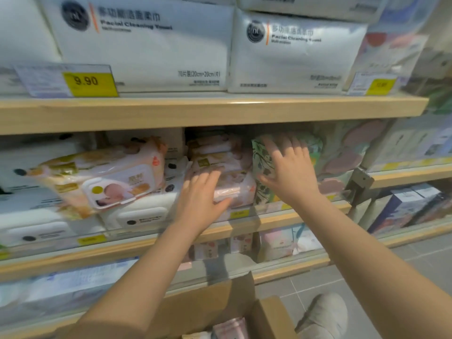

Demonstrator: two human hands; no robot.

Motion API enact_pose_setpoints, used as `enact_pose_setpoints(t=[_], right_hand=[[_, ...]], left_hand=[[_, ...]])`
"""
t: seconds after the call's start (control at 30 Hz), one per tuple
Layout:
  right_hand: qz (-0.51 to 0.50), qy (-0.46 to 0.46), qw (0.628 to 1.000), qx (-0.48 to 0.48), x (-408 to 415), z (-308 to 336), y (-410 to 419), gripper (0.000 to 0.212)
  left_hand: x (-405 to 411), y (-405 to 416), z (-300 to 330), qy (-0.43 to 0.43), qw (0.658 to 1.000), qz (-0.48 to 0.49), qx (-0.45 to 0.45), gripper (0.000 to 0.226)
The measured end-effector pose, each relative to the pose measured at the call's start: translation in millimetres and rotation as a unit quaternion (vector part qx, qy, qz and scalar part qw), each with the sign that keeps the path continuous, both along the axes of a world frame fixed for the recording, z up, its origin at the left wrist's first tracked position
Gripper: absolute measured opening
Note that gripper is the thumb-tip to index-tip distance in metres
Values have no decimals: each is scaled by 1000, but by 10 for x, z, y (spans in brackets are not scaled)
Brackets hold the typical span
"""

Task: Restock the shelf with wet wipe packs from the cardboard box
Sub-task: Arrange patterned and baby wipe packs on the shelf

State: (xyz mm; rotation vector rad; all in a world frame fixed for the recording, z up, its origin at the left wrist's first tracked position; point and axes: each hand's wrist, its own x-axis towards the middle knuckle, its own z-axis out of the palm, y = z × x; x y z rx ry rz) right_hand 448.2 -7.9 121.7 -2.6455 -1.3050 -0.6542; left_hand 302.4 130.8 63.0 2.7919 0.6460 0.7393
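A stack of pink wet wipe packs (227, 167) sits on the middle shelf (244, 222). My left hand (203, 194) lies flat against the front of the lowest pack, fingers straight, thumb under its edge. My right hand (288, 167) presses with spread fingers on a green leaf-patterned pack (263, 162) standing just right of the stack. A larger pink pack with a white lid (102, 177) lies tilted to the left. The open cardboard box (247, 311) is at the bottom, with pink packs (230, 327) inside.
White facial towel packs (146, 45) fill the upper shelf above a 9.90 price tag (89, 81). White lidded wipe packs (139, 214) sit left of the stack. Floral packs (347, 152) stand to the right. A grey shoe (325, 314) rests on the tiled floor.
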Motion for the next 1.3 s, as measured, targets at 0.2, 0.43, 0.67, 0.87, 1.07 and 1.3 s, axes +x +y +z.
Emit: enact_pose_setpoints(t=[0.2, 0.43, 0.67, 0.87, 1.07, 1.3], right_hand=[[182, 78, 980, 4, -746, -189, 386, 61], [149, 424, 886, 115, -1432, -126, 1182, 51], [157, 500, 837, 158, -1488, -259, 1387, 40], [165, 511, 819, 202, -1274, -358, 1288, 66], [157, 464, 837, 245, -994, -353, 805, 34], [87, 234, 958, 140, -619, -872, 163, 57]], left_hand=[[-1149, 489, 168, -141, 983, 90, 69, 65], [-1731, 818, 239, -251, 919, 222, -206, 118], [-1591, 1098, 410, -198, 856, 265, -396, 93], [-1402, 1058, 492, -184, 849, 219, -444, 46], [-888, 830, 567, -174, 845, 201, -463, 40], [-60, 722, 548, -38, 905, 180, -385, 28]])
